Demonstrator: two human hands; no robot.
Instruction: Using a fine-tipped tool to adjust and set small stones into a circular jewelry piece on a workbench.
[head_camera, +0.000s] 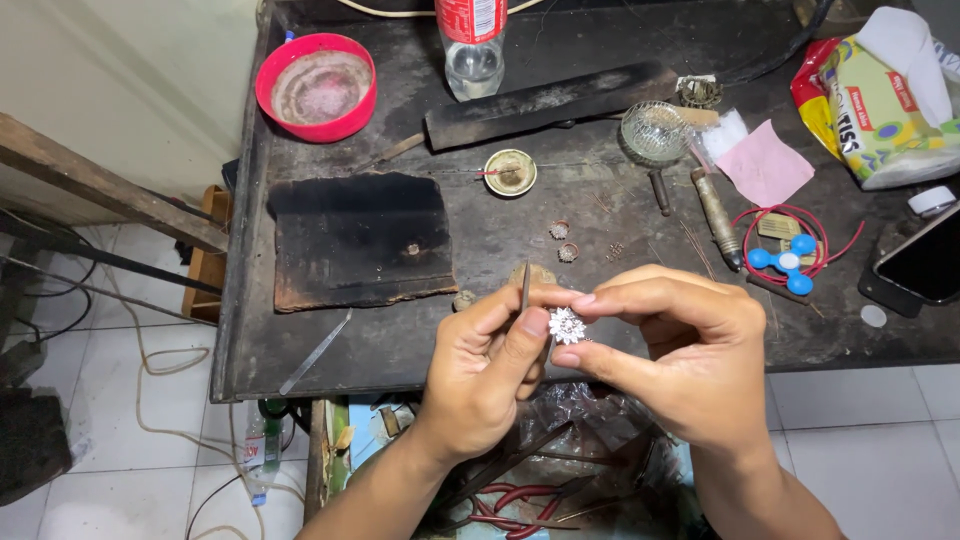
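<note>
Small silver flower-shaped ornament (567, 325), petalled and glinting, star-like outline, held above the front edge of the dark workbench (600, 40), between both hands. Thin metal pick (525, 288) standing nearly upright just left of the ornament, tip down beside it.

Packages: clear plastic bottle (472, 45) with red label at top centre, only lower part in view. Soft tissue pack (880, 110), green-yellow with white sheet poking out, top right corner; red wrapper edge just behind it. Pink paper square (765, 165) near the pack, lying flat. Red round bowl (316, 86) top left, whitish residue inside. Small round tin (510, 172) mid-bench. Blue three-lobed spinner (785, 260) on a loop of red wire, right side. Dark phone (925, 262) at far right edge. Charred black block (360, 238) left of centre.

Left hand (490, 370): curled closed, thumb and forefinger pinching the pick, thumb tip touching the ornament's left edge. Right hand (690, 350): fingers bent, thumb and forefinger tips clamped on the ornament's right side, other fingers folded over loosely.
</note>
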